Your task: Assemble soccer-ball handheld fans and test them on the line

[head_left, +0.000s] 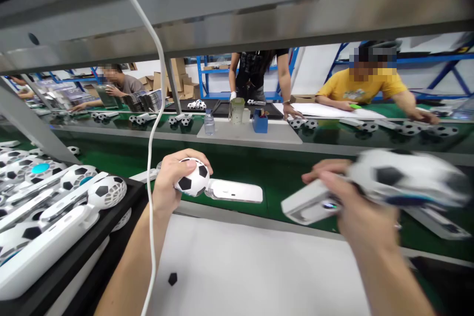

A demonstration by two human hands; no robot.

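My left hand point(177, 173) is closed round the ball-shaped head of a white handheld fan point(235, 191) patterned like a football. The fan's handle points right, over the green conveyor belt. On the right, my right hand point(351, 197) grips football-patterned handheld fans point(388, 173), at least two by the look of it. They are blurred by motion. One white handle point(307, 202) with a small lit spot sticks out to the left of that hand, and another handle point(439, 222) hangs on its right side.
At left, a black tray point(128, 197) holds several similar fans. A white cable point(150, 158) hangs in front of my left forearm. A black pentagon piece point(173, 279) lies on the white work surface point(259, 266). Co-workers sit and stand beyond the green belt point(126, 150). A metal beam point(237, 19) crosses overhead.
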